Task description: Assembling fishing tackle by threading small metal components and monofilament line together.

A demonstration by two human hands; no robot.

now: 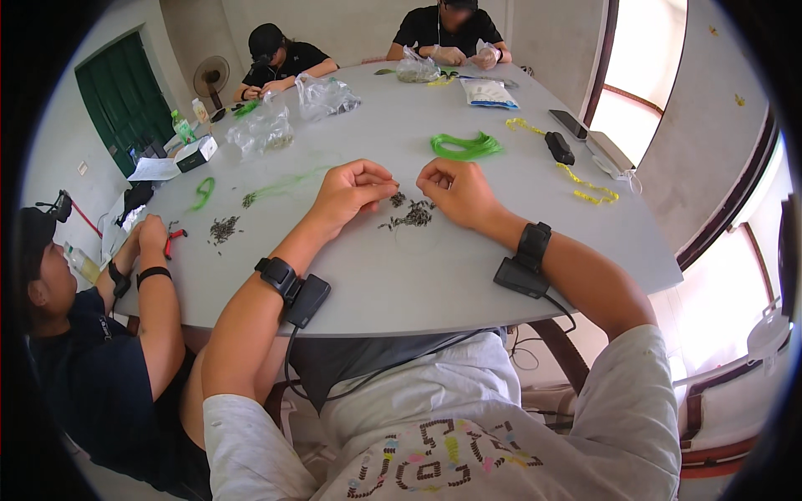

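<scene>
Pale walls (351, 25), dark green door (119, 100) at left, round fan (210, 75) near the back corner, broad grey worktop (393, 288) filling the middle, bright light in tall dark-framed openings (642, 63) at right, pale floor (525, 355) below.

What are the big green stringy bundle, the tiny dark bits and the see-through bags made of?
The green bundle: perhaps smooth synthetic thread; fine strands curve together with a slight sheen. The dark bits: maybe metal or plastic, greyish with pale flecks, but too small to tell. The see-through bags: likely thin, shiny plastic; they're wrinkled and catch the light.
</scene>
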